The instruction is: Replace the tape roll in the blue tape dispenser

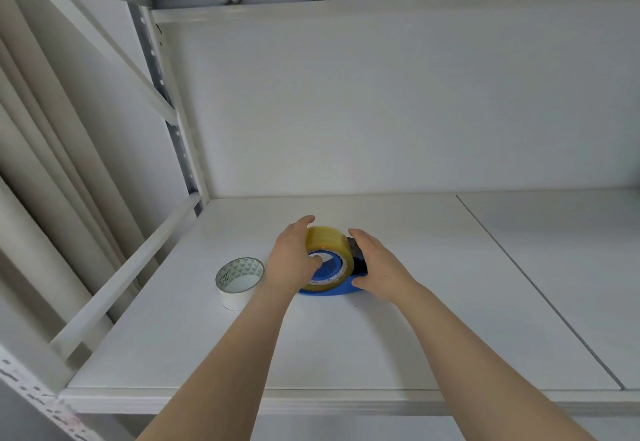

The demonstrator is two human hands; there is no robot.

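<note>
The blue tape dispenser (pixel 327 291) lies on the white shelf (pixel 346 343) with a yellowish clear tape roll (pixel 329 240) mounted on its blue hub. My left hand (pixel 292 260) grips the roll from the left, thumb pressed at the hub. On the other side, my right hand (pixel 379 269) holds the dispenser, fingers over its dark cutter end and thumb against the blue base. A second roll, white tape (pixel 239 281) with a triangle-patterned core, stands on the shelf just left of my left hand, apart from it.
White metal shelving surrounds the spot: a back panel, a slanted brace and perforated upright (pixel 173 122) at the left, and an upper shelf overhead. A seam (pixel 540 291) runs through the shelf board to the right.
</note>
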